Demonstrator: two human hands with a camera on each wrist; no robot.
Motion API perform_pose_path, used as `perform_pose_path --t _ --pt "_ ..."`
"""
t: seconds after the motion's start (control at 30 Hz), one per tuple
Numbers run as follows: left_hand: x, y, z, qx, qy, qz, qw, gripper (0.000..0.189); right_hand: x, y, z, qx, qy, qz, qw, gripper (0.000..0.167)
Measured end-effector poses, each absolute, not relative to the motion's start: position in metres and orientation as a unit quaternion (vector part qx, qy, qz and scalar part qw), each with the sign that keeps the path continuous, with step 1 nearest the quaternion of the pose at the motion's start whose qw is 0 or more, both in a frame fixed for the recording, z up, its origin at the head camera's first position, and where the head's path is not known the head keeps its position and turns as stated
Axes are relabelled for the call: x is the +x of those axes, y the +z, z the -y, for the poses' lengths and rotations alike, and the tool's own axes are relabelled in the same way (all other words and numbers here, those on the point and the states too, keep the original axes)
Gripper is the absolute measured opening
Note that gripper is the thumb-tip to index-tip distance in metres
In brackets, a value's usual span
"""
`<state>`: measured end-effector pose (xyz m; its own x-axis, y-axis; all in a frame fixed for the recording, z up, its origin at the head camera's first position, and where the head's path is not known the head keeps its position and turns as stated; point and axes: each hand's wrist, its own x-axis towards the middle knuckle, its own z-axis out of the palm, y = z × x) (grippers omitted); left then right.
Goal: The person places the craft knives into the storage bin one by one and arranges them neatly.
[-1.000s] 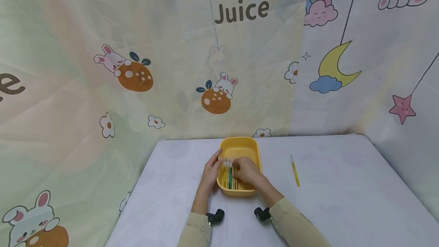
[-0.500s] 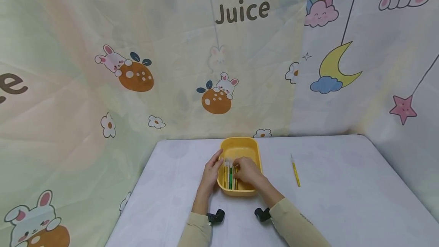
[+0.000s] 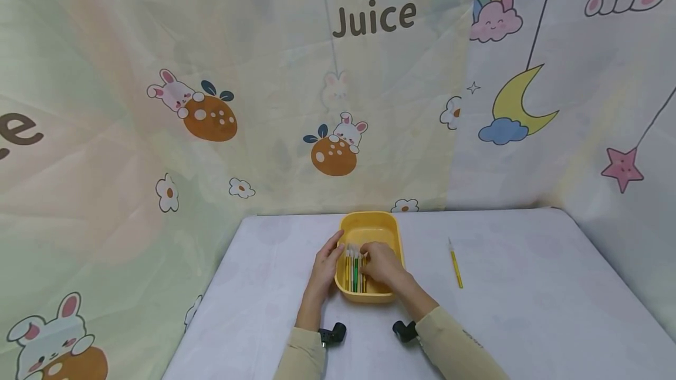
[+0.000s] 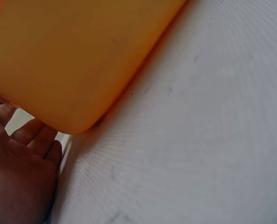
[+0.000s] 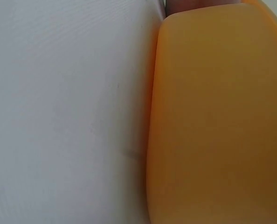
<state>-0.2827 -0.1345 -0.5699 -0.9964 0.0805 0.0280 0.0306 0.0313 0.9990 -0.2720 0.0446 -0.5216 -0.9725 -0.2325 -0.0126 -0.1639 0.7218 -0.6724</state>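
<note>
A yellow plastic tray (image 3: 369, 297) stands on the table, with several thin paintbrushes (image 3: 355, 274) side by side along its left half. They have yellow, green and pale handles, with whitish tips pointing away from me. My left hand (image 3: 321, 271) holds the tray's left side, thumb at the rim and fingers along the outer wall. In the left wrist view that hand's fingers (image 4: 36, 140) pass behind the tray's corner. Reaching inside the tray, my right hand (image 3: 382, 263) has curled fingers that pinch at the rightmost brush; its fingertips are partly hidden.
A single yellow paintbrush (image 3: 456, 265) lies on the white-covered table (image 3: 528, 309), right of the tray. Behind and at both sides hangs a printed cloth (image 3: 285, 133). Black wrist cameras (image 3: 333, 333) sit low in front of the tray.
Both hands, the tray and the brushes stay almost where they were. Only a very slight shift of the whole head view shows.
</note>
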Motion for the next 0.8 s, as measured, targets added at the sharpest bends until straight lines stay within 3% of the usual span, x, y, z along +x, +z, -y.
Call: perform_pose_path --t 0.63,0.8 --pt "-0.286 -0.572 0.134 0.029 0.693 -0.72 0.018 0.041 -0.266 -0.499 -0.06 -0.112 -0.406 -0.902 -0.098 0.056" --pt "-0.285 -0.573 0.134 0.029 0.694 -0.719 0.019 0.041 -0.268 -0.494 -0.068 -0.119 -0.394 -0.905 -0.109 0.059"
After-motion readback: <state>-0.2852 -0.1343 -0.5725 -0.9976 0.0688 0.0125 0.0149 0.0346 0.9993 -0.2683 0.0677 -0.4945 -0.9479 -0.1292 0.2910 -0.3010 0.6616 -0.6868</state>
